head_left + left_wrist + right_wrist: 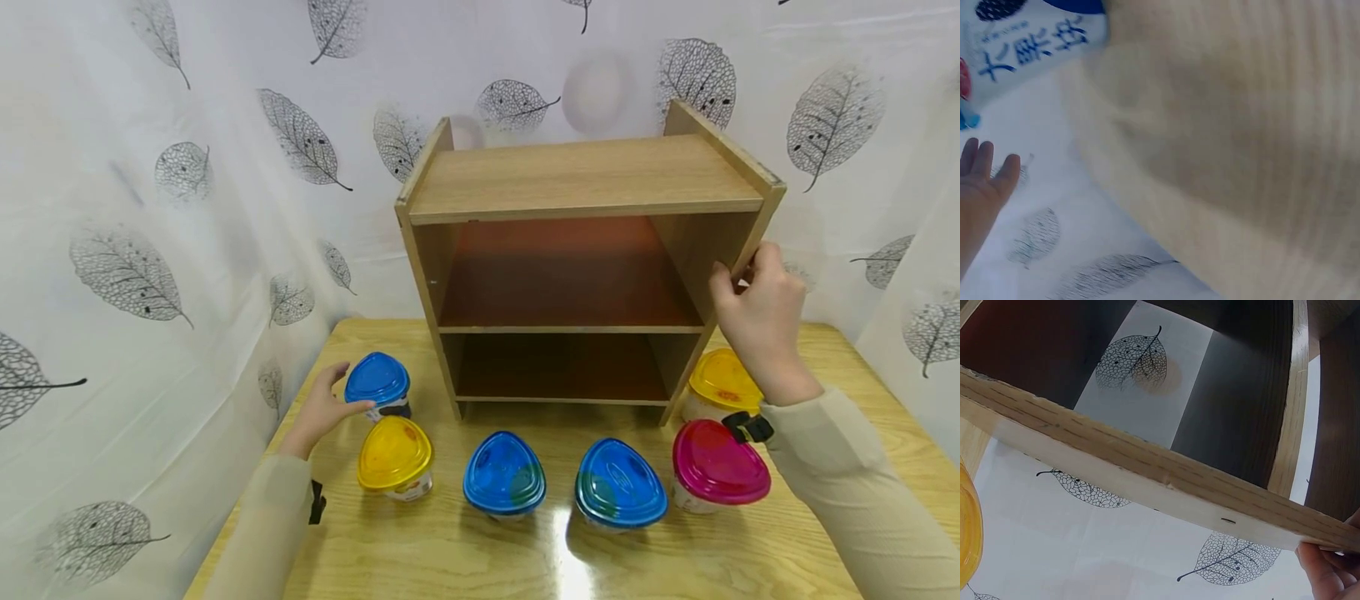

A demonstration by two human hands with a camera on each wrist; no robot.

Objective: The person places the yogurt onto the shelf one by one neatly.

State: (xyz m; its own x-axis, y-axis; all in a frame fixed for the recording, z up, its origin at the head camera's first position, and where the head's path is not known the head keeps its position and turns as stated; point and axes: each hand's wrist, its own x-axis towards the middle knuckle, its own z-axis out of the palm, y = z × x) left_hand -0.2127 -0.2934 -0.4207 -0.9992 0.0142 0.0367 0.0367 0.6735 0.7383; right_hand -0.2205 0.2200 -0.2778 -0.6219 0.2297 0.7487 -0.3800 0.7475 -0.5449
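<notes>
Wood-grained shelf, right hand gripping; left hand beside triangular blue tub.

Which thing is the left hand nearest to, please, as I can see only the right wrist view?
Observer: The left hand is right beside a blue-lidded tub.
Operator: Thank you; what colour is the lid closest to that one?
Observer: It is yellow, on a yellow-lidded tub standing just in front of it.
Operator: And could you kindly tell me what stands before the middle of the wooden shelf unit?
Observer: Two more tubs with blue lids stand there side by side, a left one and a right one.
</notes>
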